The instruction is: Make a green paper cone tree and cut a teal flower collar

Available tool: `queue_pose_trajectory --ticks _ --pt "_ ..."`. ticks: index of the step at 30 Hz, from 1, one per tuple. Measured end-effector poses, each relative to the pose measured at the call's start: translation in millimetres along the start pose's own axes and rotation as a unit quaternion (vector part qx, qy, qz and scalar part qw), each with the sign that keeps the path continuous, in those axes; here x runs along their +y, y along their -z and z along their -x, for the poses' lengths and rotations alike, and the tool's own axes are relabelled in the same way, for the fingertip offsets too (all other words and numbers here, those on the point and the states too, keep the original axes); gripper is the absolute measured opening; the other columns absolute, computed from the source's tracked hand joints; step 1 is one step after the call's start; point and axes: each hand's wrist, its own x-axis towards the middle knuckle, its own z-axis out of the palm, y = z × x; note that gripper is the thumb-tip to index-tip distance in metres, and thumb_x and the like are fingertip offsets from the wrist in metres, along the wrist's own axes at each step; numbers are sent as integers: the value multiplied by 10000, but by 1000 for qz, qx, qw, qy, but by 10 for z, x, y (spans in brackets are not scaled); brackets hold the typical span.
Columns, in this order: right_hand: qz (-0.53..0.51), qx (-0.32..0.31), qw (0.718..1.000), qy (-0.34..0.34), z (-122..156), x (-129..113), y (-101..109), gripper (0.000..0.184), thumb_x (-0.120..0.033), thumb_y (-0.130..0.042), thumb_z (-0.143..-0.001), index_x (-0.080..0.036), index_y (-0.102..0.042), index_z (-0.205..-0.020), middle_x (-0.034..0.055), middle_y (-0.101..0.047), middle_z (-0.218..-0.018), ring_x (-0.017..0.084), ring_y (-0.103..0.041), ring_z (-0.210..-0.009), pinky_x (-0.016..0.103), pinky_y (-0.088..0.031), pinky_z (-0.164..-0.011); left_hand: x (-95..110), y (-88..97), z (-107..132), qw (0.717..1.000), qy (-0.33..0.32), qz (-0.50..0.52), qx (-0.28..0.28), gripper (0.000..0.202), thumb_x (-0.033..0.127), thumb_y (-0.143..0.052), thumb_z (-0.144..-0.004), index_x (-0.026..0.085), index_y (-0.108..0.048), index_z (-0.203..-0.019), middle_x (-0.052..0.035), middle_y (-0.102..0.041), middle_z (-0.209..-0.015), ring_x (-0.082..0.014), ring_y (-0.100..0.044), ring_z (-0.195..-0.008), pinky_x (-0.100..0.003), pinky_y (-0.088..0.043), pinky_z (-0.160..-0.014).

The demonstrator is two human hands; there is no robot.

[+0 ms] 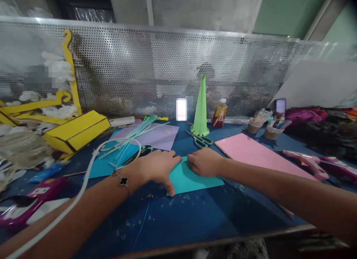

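Note:
A teal paper sheet (192,180) lies on the blue table (195,218) in front of me. My left hand (156,168) rests palm down on its left edge, fingers stretched flat, thumb touching the near corner. My right hand (205,162) presses on the sheet's far edge with its fingers curled under; nothing shows inside them. The two hands almost touch at the sheet's top. A bracelet sits on my left wrist.
Scissors (201,140) and a green paper cone (201,108) lie behind the hands, with a bottle (219,113) beside them. A pink sheet (259,154) lies right, a purple sheet (157,134) and straws left, glue guns (312,164) at both sides, a yellow box (76,130) far left.

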Motion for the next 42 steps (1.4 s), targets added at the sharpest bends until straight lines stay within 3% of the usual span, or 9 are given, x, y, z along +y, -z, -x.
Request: queue_pose_trajectory --ticks 4,9,13,18,23,26,32,38,42 --pt "-6 11 1000 15 -37 57 -41 188 -296 -542 -950 -166 -676 -929 83 -764 -872 208 -668 -733 313 -256 -604 48 47 -88 1000 2 -4 -4 953 653 -882 -539 183 -596 -1317 -170 -649 -1201 -401 -681 -986 -485 -568 -791" --pt "-38 47 998 16 -23 92 -128 171 -263 -528 -959 -176 -644 -868 56 -741 -827 174 -635 -701 319 -244 -608 0 -43 -42 999 -2 46 -1 1089 653 -881 -552 217 -492 -1471 -215 -562 -1386 -453 -603 -1199 -526 -561 -885" --pt "-80 44 995 45 1 126 -74 154 -273 -586 -951 -181 -636 -838 40 -711 -808 168 -622 -719 313 -276 -627 -40 -98 -7 998 8 65 -22 1139 655 -861 -604 248 -396 -1561 -228 -483 -1498 -475 -530 -1318 -579 -523 -980" --pt "-184 33 973 132 51 88 -63 355 -500 -809 -816 -201 -647 -919 22 -698 -901 194 -634 -844 296 -374 -731 -110 -74 14 994 -4 104 -25 1195 753 -810 -568 313 -354 -1582 -183 -398 -1570 -477 -433 -1409 -602 -432 -1098" --pt "-227 39 959 162 49 0 -181 467 -604 -831 -756 -211 -647 -930 8 -695 -904 203 -639 -865 310 -380 -747 -121 -30 26 992 4 116 -52 1198 780 -796 -543 330 -374 -1570 -180 -324 -1623 -503 -346 -1464 -639 -373 -1135" --pt "-236 35 959 156 34 -20 -182 471 -603 -844 -746 -211 -656 -929 7 -696 -912 200 -638 -870 305 -374 -733 -99 -38 14 991 10 120 -57 1259 777 -799 -544 314 -310 -1608 -198 -267 -1657 -502 -278 -1506 -645 -332 -1163" --pt "-238 9 960 146 8 -33 -122 459 -558 -901 -699 -206 -685 -899 0 -695 -900 192 -637 -857 300 -380 -728 -91 -82 -21 992 8 119 -49 1188 751 -824 -530 306 -404 -1548 -194 -381 -1576 -520 -361 -1454 -646 -393 -1118" --pt "-264 25 949 169 2 19 -182 429 -479 -932 -692 -193 -679 -887 -12 -681 -869 171 -619 -839 286 -405 -751 -171 -64 8 989 -4 128 -76 1333 753 -840 -508 342 -248 -1630 -193 -187 -1697 -537 -185 -1535 -685 -256 -1189" --pt "-268 24 948 168 2 31 -180 422 -471 -932 -696 -191 -676 -880 -8 -679 -870 170 -615 -836 285 -402 -741 -145 -51 7 988 9 131 -78 1280 707 -865 -499 362 -312 -1600 -171 -259 -1664 -527 -285 -1498 -665 -307 -1172"
